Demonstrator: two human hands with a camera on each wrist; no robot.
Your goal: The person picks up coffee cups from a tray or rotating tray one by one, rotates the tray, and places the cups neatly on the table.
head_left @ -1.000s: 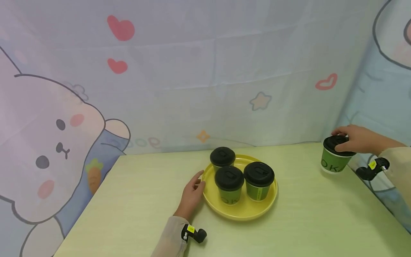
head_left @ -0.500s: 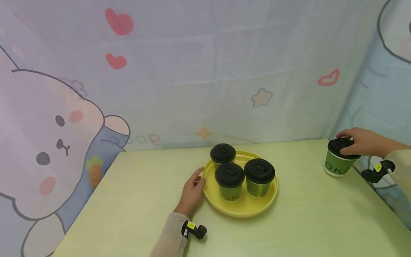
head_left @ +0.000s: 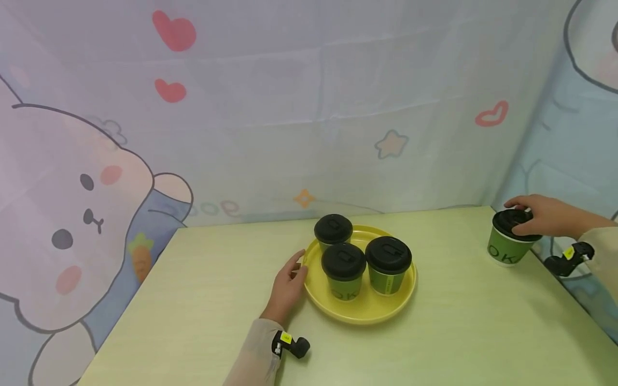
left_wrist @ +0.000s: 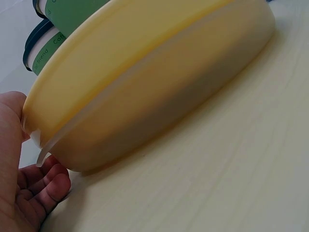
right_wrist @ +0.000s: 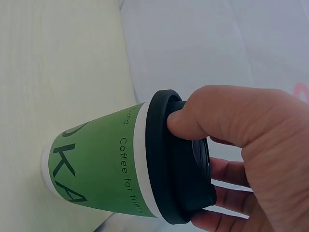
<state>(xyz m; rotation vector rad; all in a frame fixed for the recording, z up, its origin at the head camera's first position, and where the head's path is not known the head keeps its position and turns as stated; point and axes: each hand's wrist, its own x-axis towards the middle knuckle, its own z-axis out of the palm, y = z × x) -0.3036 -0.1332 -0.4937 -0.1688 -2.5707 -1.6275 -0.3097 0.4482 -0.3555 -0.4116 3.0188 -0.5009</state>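
Observation:
In the head view my right hand [head_left: 550, 215] grips a green paper coffee cup [head_left: 508, 247] by its black lid, near the table's right edge. Its thumb presses one side of the lid [right_wrist: 169, 159] and its fingers the other in the right wrist view. The cup stands upright, at or close to the table top. My left hand [head_left: 286, 289] holds the left rim of a round yellow plate [head_left: 362, 315], thumb at the rim and fingers curled below it. Three similar lidded cups, the rear one [head_left: 333, 229], the front one [head_left: 345, 276] and the right one [head_left: 388, 271], stand close together on the plate.
The pale wooden table [head_left: 193, 300] reaches back to a printed cloth [head_left: 270, 107] with a cartoon bear and hearts. Another cloth side [head_left: 569, 161] rises along the right edge. Small black cameras sit on both wrists, such as the left wrist camera [head_left: 292, 344].
The right hand has moved the cup slightly right and down, then stayed nearly still over the last half second. The left hand keeps its place at the plate. The head view has shifted a little.

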